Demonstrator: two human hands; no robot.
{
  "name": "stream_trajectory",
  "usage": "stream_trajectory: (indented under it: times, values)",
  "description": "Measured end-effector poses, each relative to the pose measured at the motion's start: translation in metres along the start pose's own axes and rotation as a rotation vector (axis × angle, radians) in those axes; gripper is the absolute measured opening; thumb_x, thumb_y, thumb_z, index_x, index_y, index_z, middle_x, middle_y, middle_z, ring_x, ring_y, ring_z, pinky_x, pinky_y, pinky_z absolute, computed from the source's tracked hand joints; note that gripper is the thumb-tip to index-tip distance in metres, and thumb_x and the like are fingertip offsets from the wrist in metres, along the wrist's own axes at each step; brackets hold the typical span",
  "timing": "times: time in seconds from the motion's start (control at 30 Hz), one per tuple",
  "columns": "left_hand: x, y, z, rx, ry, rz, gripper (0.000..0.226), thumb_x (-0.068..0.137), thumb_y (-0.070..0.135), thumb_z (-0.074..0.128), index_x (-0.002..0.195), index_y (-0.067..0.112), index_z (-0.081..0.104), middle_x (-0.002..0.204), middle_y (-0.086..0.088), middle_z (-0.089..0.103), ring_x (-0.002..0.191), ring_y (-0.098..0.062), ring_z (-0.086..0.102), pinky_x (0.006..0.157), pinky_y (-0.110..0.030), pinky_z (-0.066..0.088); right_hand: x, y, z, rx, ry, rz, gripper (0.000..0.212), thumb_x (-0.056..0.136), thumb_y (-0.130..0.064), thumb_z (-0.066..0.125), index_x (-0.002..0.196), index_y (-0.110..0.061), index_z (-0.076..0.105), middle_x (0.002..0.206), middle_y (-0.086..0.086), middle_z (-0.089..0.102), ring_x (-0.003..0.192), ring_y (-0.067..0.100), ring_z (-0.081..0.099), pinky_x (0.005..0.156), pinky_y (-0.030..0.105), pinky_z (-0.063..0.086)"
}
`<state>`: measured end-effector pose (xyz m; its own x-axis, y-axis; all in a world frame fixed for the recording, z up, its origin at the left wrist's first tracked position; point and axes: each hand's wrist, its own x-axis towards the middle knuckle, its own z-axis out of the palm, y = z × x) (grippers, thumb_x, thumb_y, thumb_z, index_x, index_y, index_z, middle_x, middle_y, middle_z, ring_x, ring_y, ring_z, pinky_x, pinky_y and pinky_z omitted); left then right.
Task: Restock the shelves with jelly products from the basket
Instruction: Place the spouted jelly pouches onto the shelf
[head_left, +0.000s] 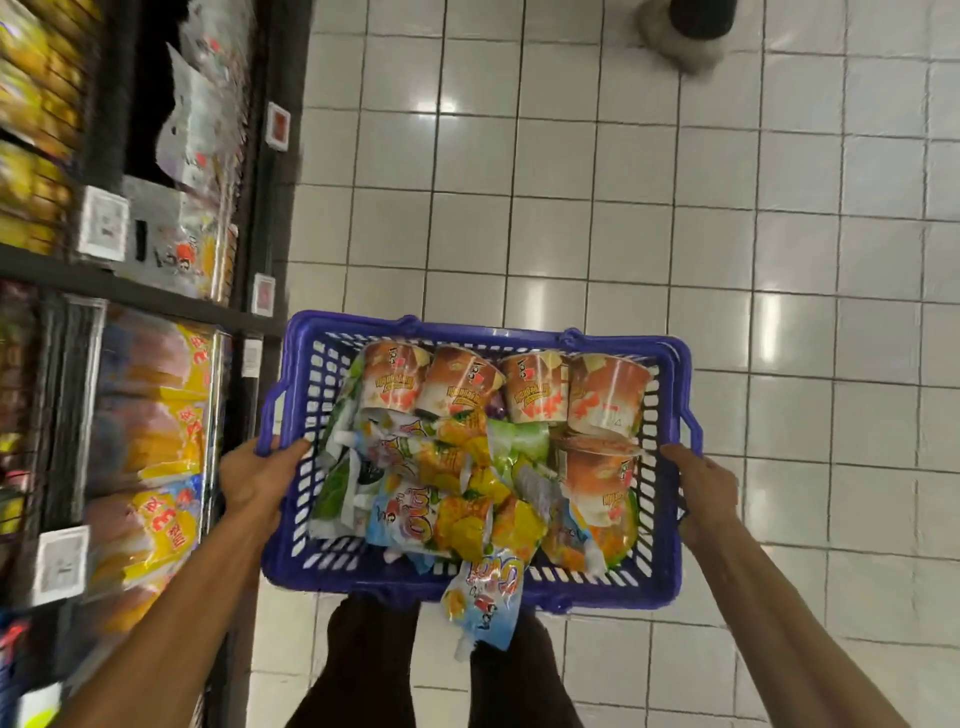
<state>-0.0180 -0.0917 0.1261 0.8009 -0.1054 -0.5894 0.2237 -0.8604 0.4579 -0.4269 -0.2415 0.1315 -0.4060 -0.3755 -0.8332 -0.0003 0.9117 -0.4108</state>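
A blue plastic basket (670, 566) is carried above the white tiled floor, low in the middle of the view. My left hand (257, 475) grips its left rim and my right hand (706, 491) grips its right rim. Inside lie several orange jelly cups (535, 387) along the far side and a heap of jelly pouches (452, 493) in front of them. One pouch (483, 597) hangs over the near rim. The shelves (130, 291) stand at the left, holding white pouches (202, 119) above and yellow packs (156, 431) below.
White price tags (103, 222) are fixed to the dark shelf edges. Another person's foot (685, 36) stands on the tiles at the top right. My own legs (374, 665) show under the basket. Open tiled floor (571, 182) stretches ahead and to the right.
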Motion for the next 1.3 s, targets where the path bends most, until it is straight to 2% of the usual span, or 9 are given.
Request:
stream_trajectory:
  times: [0.1, 0.2, 0.3, 0.47, 0.63, 0.73, 0.83, 1.03, 1.3]
  values:
    - [-0.049, 0.037, -0.039, -0.001, 0.083, 0.019, 0.030, 0.075, 0.017, 0.081, 0.101, 0.004, 0.072, 0.080, -0.009, 0.064, 0.056, -0.012, 0.053, 0.051, -0.020, 0.045, -0.060, -0.057, -0.028, -0.003, -0.016, -0.071, 0.012, 0.080, -0.013, 0.072, 0.074, -0.011, 0.062, 0.058, 0.004, 0.063, 0.045, 0.016, 0.059, 0.040, 0.021, 0.046]
    - [-0.082, 0.070, -0.066, -0.117, 0.100, -0.022, 0.035, 0.073, 0.019, 0.082, 0.101, 0.001, 0.072, 0.083, -0.010, 0.066, 0.062, -0.017, 0.056, 0.066, -0.029, 0.049, -0.105, -0.116, -0.042, 0.013, -0.049, -0.145, 0.012, 0.080, -0.010, 0.073, 0.073, -0.009, 0.063, 0.047, -0.001, 0.062, 0.036, 0.010, 0.058, 0.037, 0.018, 0.045]
    - [-0.103, 0.095, -0.080, -0.185, 0.114, -0.036, 0.037, 0.072, 0.018, 0.083, 0.100, -0.004, 0.072, 0.081, -0.009, 0.065, 0.060, -0.016, 0.056, 0.066, -0.033, 0.050, -0.135, -0.172, -0.041, -0.003, -0.038, -0.207, 0.014, 0.076, -0.009, 0.075, 0.070, -0.009, 0.063, 0.049, 0.002, 0.064, 0.035, 0.010, 0.058, 0.037, 0.019, 0.046]
    - [-0.115, 0.138, -0.076, -0.301, 0.137, -0.166, 0.034, 0.071, 0.020, 0.083, 0.099, 0.005, 0.071, 0.096, -0.020, 0.071, 0.081, -0.025, 0.064, 0.085, -0.048, 0.057, -0.152, -0.257, -0.007, -0.061, -0.022, -0.243, 0.013, 0.073, -0.009, 0.075, 0.072, -0.010, 0.063, 0.046, 0.001, 0.064, 0.033, 0.011, 0.058, 0.034, 0.019, 0.044]
    - [-0.103, 0.201, -0.064, -0.387, 0.171, -0.251, 0.018, 0.074, 0.016, 0.081, 0.085, 0.016, 0.067, 0.084, -0.016, 0.068, 0.070, -0.024, 0.063, 0.077, -0.040, 0.056, -0.147, -0.348, 0.047, -0.168, -0.001, -0.251, 0.020, 0.072, -0.019, 0.079, 0.074, -0.013, 0.060, 0.060, 0.005, 0.064, 0.043, 0.015, 0.059, 0.034, 0.019, 0.043]
    - [-0.097, 0.240, -0.060, -0.424, 0.219, -0.290, 0.019, 0.075, 0.015, 0.080, 0.090, 0.015, 0.067, 0.080, -0.013, 0.066, 0.064, -0.022, 0.060, 0.069, -0.034, 0.049, -0.148, -0.403, 0.086, -0.254, -0.038, -0.282, 0.020, 0.072, -0.022, 0.079, 0.074, -0.014, 0.060, 0.061, 0.003, 0.062, 0.045, 0.014, 0.056, 0.034, 0.017, 0.040]
    - [-0.092, 0.270, -0.053, -0.497, 0.263, -0.343, 0.023, 0.076, 0.014, 0.080, 0.093, 0.018, 0.065, 0.082, -0.012, 0.065, 0.072, -0.025, 0.061, 0.075, -0.038, 0.052, -0.152, -0.456, 0.131, -0.344, -0.082, -0.319, 0.021, 0.073, -0.020, 0.079, 0.075, -0.012, 0.059, 0.066, 0.006, 0.062, 0.052, 0.018, 0.058, 0.041, 0.023, 0.043]
    - [-0.072, 0.313, -0.012, -0.586, 0.412, -0.600, 0.033, 0.075, 0.018, 0.082, 0.100, 0.000, 0.070, 0.083, -0.017, 0.066, 0.073, -0.029, 0.062, 0.074, -0.040, 0.053, -0.132, -0.557, 0.264, -0.631, -0.188, -0.427, 0.025, 0.078, -0.017, 0.076, 0.072, -0.010, 0.053, 0.068, 0.010, 0.058, 0.055, 0.022, 0.053, 0.047, 0.029, 0.039]
    - [-0.033, 0.360, 0.067, -0.681, 0.526, -0.914, 0.028, 0.076, 0.023, 0.083, 0.086, 0.001, 0.068, 0.093, -0.029, 0.069, 0.091, -0.044, 0.065, 0.090, -0.053, 0.053, -0.086, -0.633, 0.453, -0.973, -0.399, -0.577, 0.027, 0.079, -0.022, 0.079, 0.083, 0.001, 0.066, 0.058, 0.007, 0.060, 0.048, 0.021, 0.054, 0.042, 0.023, 0.040]
